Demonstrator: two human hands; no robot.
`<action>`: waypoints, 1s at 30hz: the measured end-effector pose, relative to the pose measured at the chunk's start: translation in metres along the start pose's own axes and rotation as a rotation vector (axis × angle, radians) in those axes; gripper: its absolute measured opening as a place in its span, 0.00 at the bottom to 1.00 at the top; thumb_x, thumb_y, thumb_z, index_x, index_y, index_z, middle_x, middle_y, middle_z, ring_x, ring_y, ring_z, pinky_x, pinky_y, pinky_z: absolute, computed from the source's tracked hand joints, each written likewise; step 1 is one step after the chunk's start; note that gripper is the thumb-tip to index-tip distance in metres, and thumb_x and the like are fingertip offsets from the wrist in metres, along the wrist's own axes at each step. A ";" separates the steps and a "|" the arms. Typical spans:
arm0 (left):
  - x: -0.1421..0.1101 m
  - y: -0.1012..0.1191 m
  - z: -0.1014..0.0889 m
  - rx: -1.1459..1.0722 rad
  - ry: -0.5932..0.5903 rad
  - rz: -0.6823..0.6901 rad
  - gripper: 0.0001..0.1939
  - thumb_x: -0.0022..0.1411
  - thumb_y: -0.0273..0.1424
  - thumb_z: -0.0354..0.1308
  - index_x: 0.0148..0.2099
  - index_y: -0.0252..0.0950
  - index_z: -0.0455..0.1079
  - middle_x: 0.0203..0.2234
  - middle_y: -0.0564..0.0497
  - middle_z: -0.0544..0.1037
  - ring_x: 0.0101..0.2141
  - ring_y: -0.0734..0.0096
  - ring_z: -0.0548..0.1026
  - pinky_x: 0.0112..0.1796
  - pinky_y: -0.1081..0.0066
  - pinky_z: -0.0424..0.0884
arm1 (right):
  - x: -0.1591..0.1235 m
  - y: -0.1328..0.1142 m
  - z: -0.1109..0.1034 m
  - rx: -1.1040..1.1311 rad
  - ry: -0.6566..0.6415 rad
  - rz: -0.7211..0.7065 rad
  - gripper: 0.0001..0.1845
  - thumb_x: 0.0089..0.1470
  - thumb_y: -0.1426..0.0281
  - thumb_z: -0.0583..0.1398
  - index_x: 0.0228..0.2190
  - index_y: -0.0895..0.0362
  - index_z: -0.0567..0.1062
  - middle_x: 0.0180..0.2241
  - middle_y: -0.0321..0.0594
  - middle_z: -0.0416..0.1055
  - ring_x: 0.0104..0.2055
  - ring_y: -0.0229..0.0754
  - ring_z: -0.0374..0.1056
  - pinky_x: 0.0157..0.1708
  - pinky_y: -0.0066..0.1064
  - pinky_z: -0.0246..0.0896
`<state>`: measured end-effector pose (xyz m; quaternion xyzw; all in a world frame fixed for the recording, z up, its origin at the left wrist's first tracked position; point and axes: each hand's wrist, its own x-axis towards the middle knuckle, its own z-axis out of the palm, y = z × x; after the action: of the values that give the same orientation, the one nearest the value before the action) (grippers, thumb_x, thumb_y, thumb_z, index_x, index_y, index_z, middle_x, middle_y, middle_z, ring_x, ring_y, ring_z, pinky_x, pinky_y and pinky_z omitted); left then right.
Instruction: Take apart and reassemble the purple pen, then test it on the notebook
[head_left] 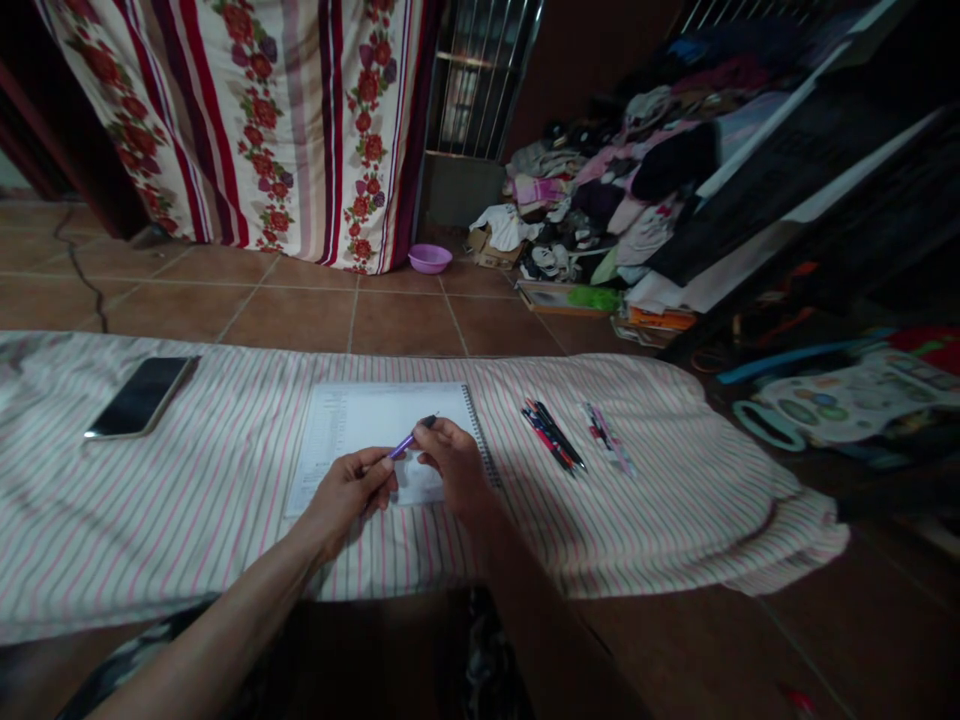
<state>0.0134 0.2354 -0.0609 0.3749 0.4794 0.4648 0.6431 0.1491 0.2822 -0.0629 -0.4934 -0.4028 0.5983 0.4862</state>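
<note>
Both of my hands meet over a spiral notebook (360,420) lying open on a striped cloth (637,510). My left hand (349,492) is closed around the lower end of a purple pen (407,441). My right hand (454,462) pinches the pen's upper end near its dark tip or cap. The pen slants up to the right between the two hands, just above the page.
A dark phone (141,396) lies on the cloth at the left. Several pens (553,436) and a patterned one (609,438) lie right of the notebook. A pink bowl (430,258), a floral curtain (285,120) and a heap of clothes (600,200) stand beyond on the tiled floor.
</note>
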 end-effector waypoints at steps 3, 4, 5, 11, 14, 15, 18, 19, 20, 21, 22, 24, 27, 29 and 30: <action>-0.001 0.001 0.003 0.013 0.055 0.017 0.16 0.47 0.38 0.63 0.34 0.30 0.73 0.16 0.56 0.69 0.15 0.82 0.61 0.17 0.77 0.51 | 0.000 0.002 0.001 -0.099 0.008 -0.049 0.12 0.40 0.62 0.63 0.23 0.58 0.69 0.20 0.33 0.71 0.23 0.34 0.65 0.24 0.25 0.59; -0.001 0.002 0.004 0.005 0.065 0.018 0.16 0.47 0.38 0.64 0.35 0.30 0.73 0.16 0.55 0.69 0.15 0.82 0.62 0.17 0.77 0.52 | 0.000 0.002 0.001 -0.112 0.008 -0.055 0.12 0.40 0.62 0.62 0.23 0.58 0.69 0.19 0.33 0.71 0.22 0.33 0.64 0.24 0.25 0.59; -0.002 0.002 0.004 -0.009 0.068 0.015 0.16 0.46 0.37 0.64 0.35 0.30 0.73 0.16 0.55 0.70 0.15 0.82 0.62 0.17 0.77 0.52 | 0.000 0.002 0.001 -0.107 0.006 -0.054 0.12 0.41 0.62 0.62 0.23 0.58 0.69 0.20 0.33 0.71 0.22 0.33 0.64 0.23 0.25 0.58; -0.001 0.002 0.001 -0.101 0.035 -0.028 0.15 0.49 0.37 0.62 0.35 0.29 0.74 0.16 0.53 0.71 0.16 0.80 0.64 0.17 0.77 0.51 | -0.004 -0.009 -0.006 0.025 -0.106 -0.016 0.19 0.47 0.58 0.58 0.39 0.56 0.73 0.41 0.42 0.73 0.36 0.38 0.68 0.22 0.23 0.53; -0.002 0.003 0.002 -0.104 -0.003 -0.053 0.15 0.50 0.37 0.62 0.35 0.29 0.74 0.16 0.52 0.71 0.16 0.79 0.65 0.17 0.77 0.51 | -0.003 -0.008 -0.011 0.020 -0.171 -0.045 0.18 0.46 0.61 0.60 0.39 0.55 0.75 0.43 0.42 0.72 0.34 0.37 0.65 0.23 0.25 0.50; -0.002 0.003 0.003 -0.100 -0.004 -0.055 0.15 0.50 0.38 0.61 0.35 0.29 0.73 0.16 0.52 0.72 0.16 0.79 0.66 0.17 0.77 0.51 | -0.001 -0.006 -0.013 0.024 -0.176 -0.052 0.18 0.46 0.62 0.60 0.39 0.55 0.76 0.42 0.41 0.73 0.32 0.36 0.63 0.23 0.25 0.49; -0.004 0.005 0.005 -0.052 0.012 -0.019 0.16 0.50 0.38 0.61 0.35 0.30 0.73 0.16 0.52 0.72 0.16 0.78 0.67 0.17 0.77 0.52 | 0.004 0.002 -0.013 0.029 -0.126 -0.059 0.14 0.43 0.63 0.61 0.34 0.56 0.76 0.29 0.37 0.72 0.25 0.33 0.58 0.22 0.26 0.47; -0.004 0.005 0.005 -0.028 0.020 0.002 0.16 0.49 0.38 0.62 0.35 0.30 0.73 0.16 0.52 0.72 0.16 0.78 0.67 0.17 0.77 0.52 | 0.006 0.004 -0.012 0.023 -0.099 -0.058 0.13 0.42 0.63 0.62 0.31 0.57 0.76 0.23 0.34 0.69 0.22 0.32 0.55 0.22 0.26 0.46; -0.004 0.005 0.006 -0.004 0.027 0.022 0.16 0.49 0.38 0.62 0.36 0.30 0.73 0.16 0.52 0.72 0.16 0.77 0.67 0.17 0.77 0.53 | 0.008 0.006 -0.010 0.014 -0.073 -0.057 0.11 0.42 0.62 0.62 0.27 0.57 0.74 0.18 0.30 0.64 0.20 0.31 0.53 0.21 0.26 0.45; -0.005 0.006 0.006 0.015 0.035 0.037 0.16 0.48 0.38 0.62 0.36 0.30 0.73 0.16 0.52 0.73 0.16 0.77 0.67 0.17 0.77 0.53 | 0.008 0.007 -0.009 0.002 -0.053 -0.056 0.11 0.41 0.62 0.63 0.24 0.57 0.71 0.16 0.28 0.60 0.19 0.30 0.51 0.20 0.26 0.44; -0.005 0.006 0.006 0.026 0.040 0.043 0.16 0.48 0.38 0.62 0.36 0.30 0.73 0.16 0.52 0.73 0.17 0.77 0.67 0.17 0.77 0.54 | 0.008 0.007 -0.007 -0.012 -0.038 -0.054 0.12 0.40 0.61 0.63 0.21 0.57 0.69 0.14 0.27 0.57 0.18 0.30 0.49 0.20 0.26 0.43; -0.005 0.006 0.006 0.018 0.036 0.036 0.16 0.49 0.38 0.62 0.36 0.30 0.73 0.16 0.52 0.73 0.16 0.77 0.67 0.17 0.77 0.53 | 0.006 0.006 -0.004 -0.029 -0.029 -0.046 0.13 0.40 0.61 0.63 0.21 0.56 0.66 0.14 0.26 0.56 0.17 0.30 0.49 0.19 0.25 0.43; -0.006 0.005 0.005 -0.028 0.029 0.014 0.16 0.50 0.38 0.61 0.36 0.30 0.73 0.17 0.51 0.73 0.16 0.78 0.67 0.17 0.77 0.52 | 0.000 0.000 -0.001 0.040 -0.097 -0.038 0.14 0.42 0.60 0.61 0.29 0.56 0.71 0.21 0.31 0.66 0.20 0.31 0.53 0.18 0.25 0.44; -0.005 0.004 0.004 -0.043 0.032 0.004 0.15 0.51 0.38 0.60 0.36 0.30 0.73 0.16 0.51 0.73 0.16 0.77 0.67 0.17 0.77 0.52 | -0.004 -0.004 -0.002 0.098 -0.175 -0.048 0.18 0.44 0.59 0.60 0.37 0.55 0.73 0.32 0.37 0.72 0.24 0.33 0.56 0.19 0.25 0.44; -0.005 0.004 0.003 -0.044 0.032 0.001 0.15 0.51 0.38 0.61 0.36 0.30 0.73 0.17 0.51 0.73 0.16 0.77 0.67 0.17 0.77 0.52 | -0.006 -0.006 -0.002 0.105 -0.199 -0.052 0.18 0.45 0.60 0.60 0.38 0.55 0.73 0.36 0.40 0.73 0.26 0.34 0.57 0.19 0.25 0.44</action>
<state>0.0148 0.2318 -0.0546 0.3535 0.4791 0.4815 0.6432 0.1528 0.2777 -0.0566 -0.3948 -0.4300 0.6518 0.4842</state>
